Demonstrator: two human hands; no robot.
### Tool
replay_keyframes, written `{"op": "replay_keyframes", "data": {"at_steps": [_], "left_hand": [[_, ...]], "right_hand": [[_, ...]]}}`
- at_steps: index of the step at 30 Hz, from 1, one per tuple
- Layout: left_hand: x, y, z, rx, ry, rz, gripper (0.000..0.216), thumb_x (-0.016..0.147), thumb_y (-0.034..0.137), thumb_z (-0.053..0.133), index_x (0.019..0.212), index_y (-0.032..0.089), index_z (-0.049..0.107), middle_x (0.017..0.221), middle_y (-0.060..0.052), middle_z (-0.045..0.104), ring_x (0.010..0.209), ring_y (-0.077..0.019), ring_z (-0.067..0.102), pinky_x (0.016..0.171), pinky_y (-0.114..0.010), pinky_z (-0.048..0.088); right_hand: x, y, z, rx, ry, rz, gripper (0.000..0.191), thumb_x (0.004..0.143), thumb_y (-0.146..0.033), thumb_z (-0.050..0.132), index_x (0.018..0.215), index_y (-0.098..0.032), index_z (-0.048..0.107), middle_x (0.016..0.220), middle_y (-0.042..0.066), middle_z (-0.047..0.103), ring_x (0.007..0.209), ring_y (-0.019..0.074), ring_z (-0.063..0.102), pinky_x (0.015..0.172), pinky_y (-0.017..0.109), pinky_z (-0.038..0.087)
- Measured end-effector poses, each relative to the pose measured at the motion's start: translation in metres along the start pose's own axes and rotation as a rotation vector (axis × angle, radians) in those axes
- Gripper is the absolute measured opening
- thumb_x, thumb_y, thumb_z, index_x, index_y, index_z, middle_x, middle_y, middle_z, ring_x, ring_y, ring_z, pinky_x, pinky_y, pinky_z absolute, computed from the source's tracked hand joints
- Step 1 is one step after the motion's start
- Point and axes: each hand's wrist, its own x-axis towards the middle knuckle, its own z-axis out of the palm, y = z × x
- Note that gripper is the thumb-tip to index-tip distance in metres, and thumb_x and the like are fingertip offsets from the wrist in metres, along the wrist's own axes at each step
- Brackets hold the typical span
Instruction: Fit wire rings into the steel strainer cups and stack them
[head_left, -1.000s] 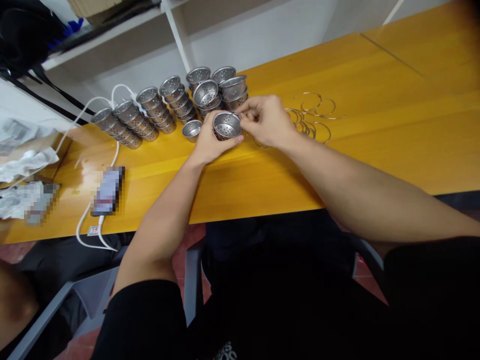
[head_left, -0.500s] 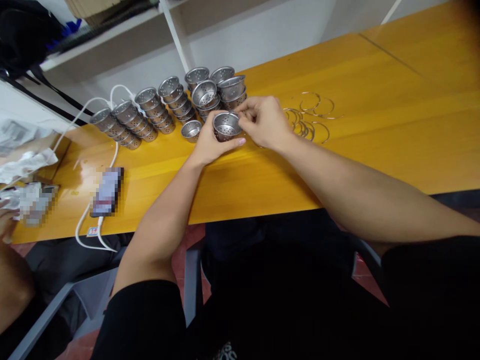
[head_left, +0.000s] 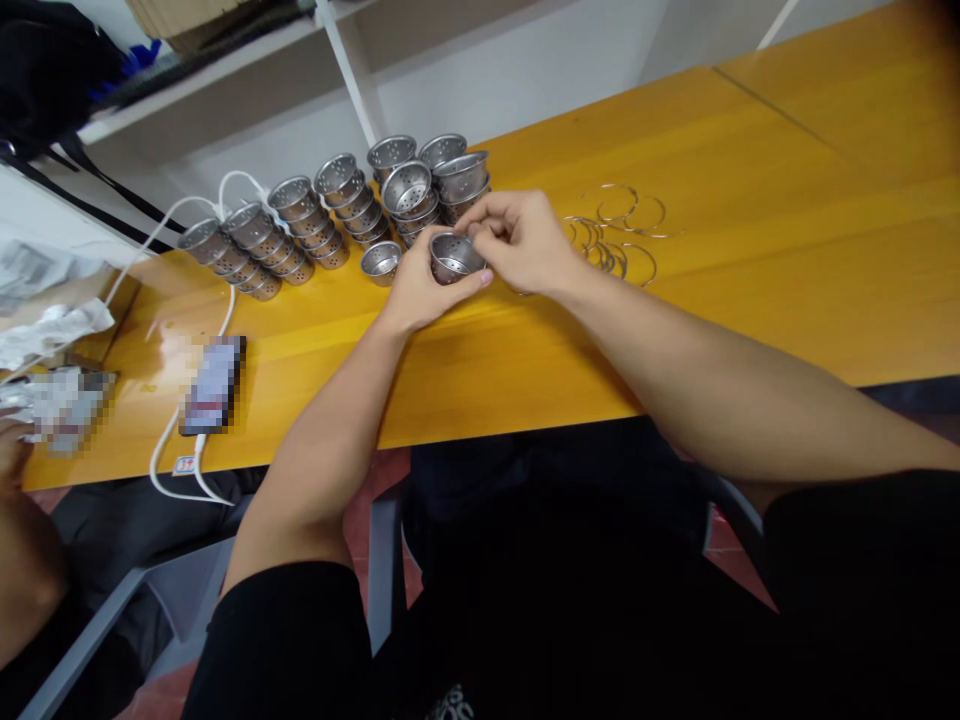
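My left hand [head_left: 422, 285] is wrapped round a small perforated metal strainer basket [head_left: 454, 262], its open top tilted up toward me. The fingers of my right hand [head_left: 517, 238] are pinched together at the basket's far right rim; what lies between them is hidden. A single strainer basket [head_left: 382, 262] stands on the table just left of my left hand. Behind my hands rise stacks of the same baskets [head_left: 407, 190]. Several loose thin wire rings [head_left: 616, 250] lie on the table to the right of my right hand.
More stacked strainer baskets [head_left: 300, 215] stand along the back left of the yellow table [head_left: 735, 230]. A phone [head_left: 215, 385] with a white cable [head_left: 156, 455] lies left of my forearm. At the far left edge shows another person's hand [head_left: 11, 445] near plastic bags [head_left: 56, 335].
My right hand has shifted slightly left across the basket's rim, now covering more of it. The basket has turned or tilted a little in my left hand. The stacks and rings stay put.
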Motion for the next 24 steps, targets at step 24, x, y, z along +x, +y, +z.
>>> {"op": "replay_keyframes", "data": {"at_steps": [24], "left_hand": [[0.0, -0.007, -0.005, -0.013, -0.063, 0.034, 0.107, 0.084, 0.107, 0.098, 0.151, 0.029, 0.072, 0.144, -0.011, 0.084, 0.145, -0.0385, 0.085, 0.14, -0.069, 0.065]], "right_hand": [[0.01, 0.021, -0.008, 0.438, -0.245, -0.067, 0.082, 0.074, -0.09, 0.125, 0.088, -0.027, 0.074, 0.071, -0.002, 0.063, 0.066, 0.018, 0.056, 0.055, 0.033, 0.048]]}}
